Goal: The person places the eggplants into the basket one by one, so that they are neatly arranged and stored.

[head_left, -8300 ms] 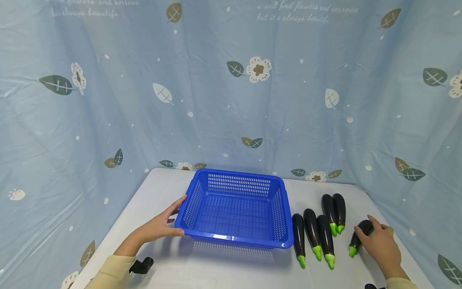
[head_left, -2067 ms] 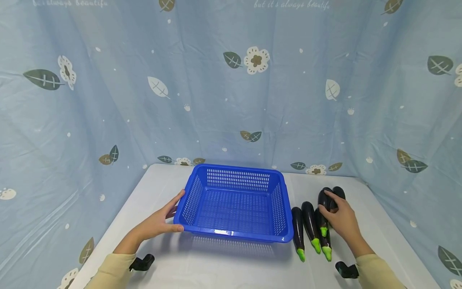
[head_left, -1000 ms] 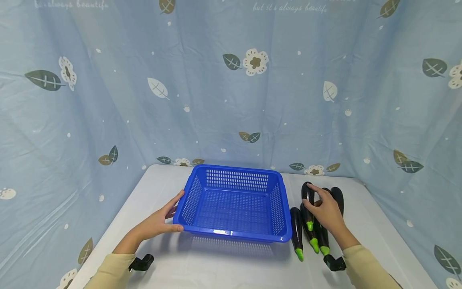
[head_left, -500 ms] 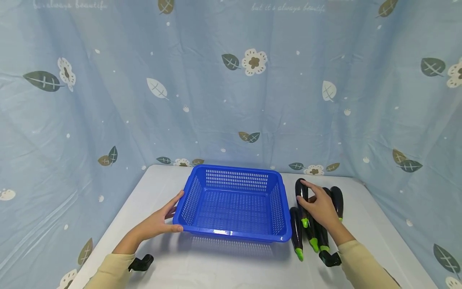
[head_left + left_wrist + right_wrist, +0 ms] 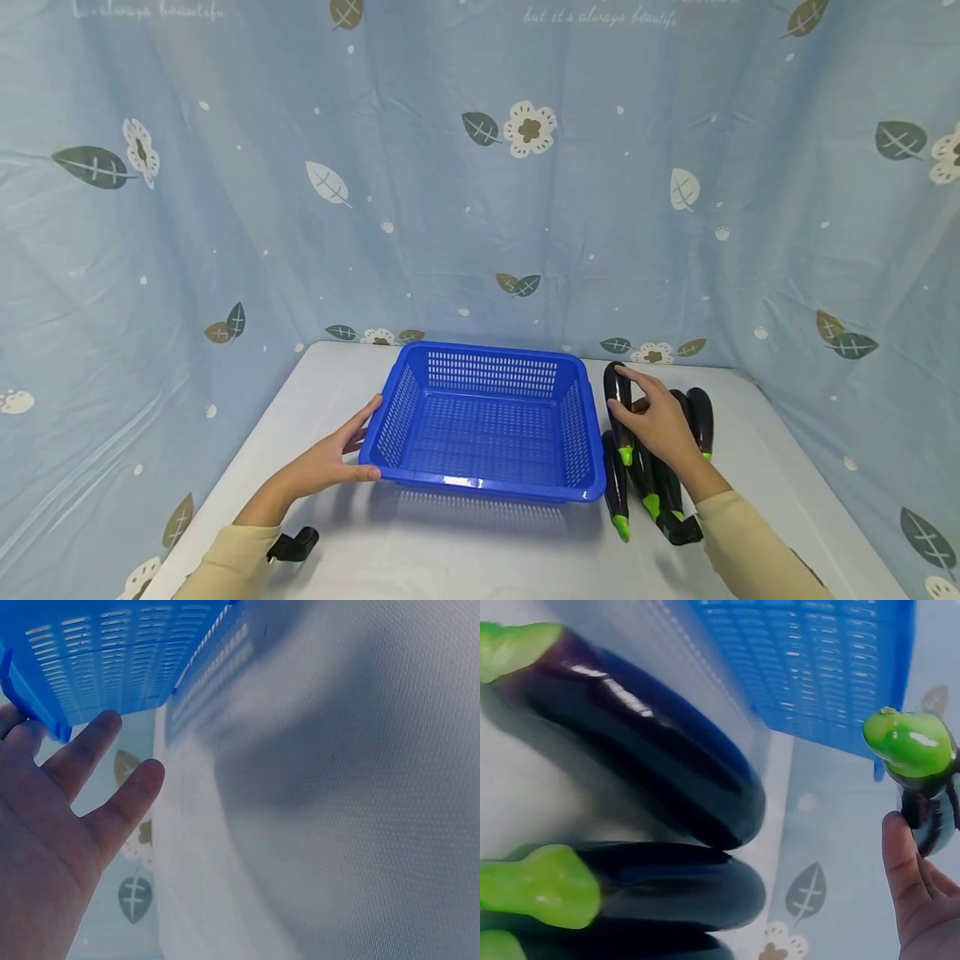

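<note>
A blue plastic basket (image 5: 480, 483) with slotted walls stands mid-table with nothing inside. My left hand (image 5: 326, 458) rests at its left rim, thumb by the front corner. In the left wrist view its fingers are nearly straight and spread, two of them extended past the basket wall (image 5: 112, 656). My right hand (image 5: 660, 421) grips a dark glossy eggplant (image 5: 617, 387) near its rounded end, beside the basket's right rim. Its green cap (image 5: 911, 746) points toward the right wrist camera. Below it lies the leftmost eggplant (image 5: 616, 487), close against the basket.
Several other eggplants lie right of the basket, one (image 5: 701, 417) at the far right of the group. A patterned blue curtain (image 5: 525, 208) encloses the white table (image 5: 450, 558). A black wrist mount (image 5: 294, 546) sits at the left sleeve.
My right hand took hold of an eggplant at the far right and has carried it leftward over the others, up to the basket's right side. The left hand stays at the basket.
</note>
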The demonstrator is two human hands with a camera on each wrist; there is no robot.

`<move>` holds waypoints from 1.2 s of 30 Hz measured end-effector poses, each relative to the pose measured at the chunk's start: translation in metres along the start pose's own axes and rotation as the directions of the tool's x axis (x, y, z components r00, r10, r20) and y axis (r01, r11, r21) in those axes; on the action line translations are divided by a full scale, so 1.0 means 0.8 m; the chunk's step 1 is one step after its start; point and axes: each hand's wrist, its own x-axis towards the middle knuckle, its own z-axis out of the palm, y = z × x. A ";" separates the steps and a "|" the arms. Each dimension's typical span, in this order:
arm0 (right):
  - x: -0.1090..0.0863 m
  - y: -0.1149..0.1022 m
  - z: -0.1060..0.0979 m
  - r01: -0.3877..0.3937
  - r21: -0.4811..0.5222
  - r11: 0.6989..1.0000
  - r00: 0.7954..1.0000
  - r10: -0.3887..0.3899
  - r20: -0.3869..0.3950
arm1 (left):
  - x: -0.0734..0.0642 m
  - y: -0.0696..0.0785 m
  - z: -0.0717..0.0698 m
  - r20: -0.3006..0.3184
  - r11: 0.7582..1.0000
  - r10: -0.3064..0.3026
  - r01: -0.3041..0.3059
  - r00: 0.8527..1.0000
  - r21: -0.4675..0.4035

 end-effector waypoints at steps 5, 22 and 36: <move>0.006 -0.006 0.000 0.011 0.006 1.000 1.000 -0.011 0.017 | 0.000 0.000 -0.001 0.002 1.000 -0.008 0.008 1.000 -0.010; 0.019 -0.031 0.000 0.043 0.062 0.997 0.997 -0.047 0.060 | 0.001 0.001 -0.003 0.014 1.000 -0.012 0.012 1.000 -0.016; 0.034 -0.056 0.003 0.043 0.068 0.997 0.991 -0.051 0.125 | 0.002 0.000 -0.001 0.012 1.000 -0.011 0.011 1.000 -0.023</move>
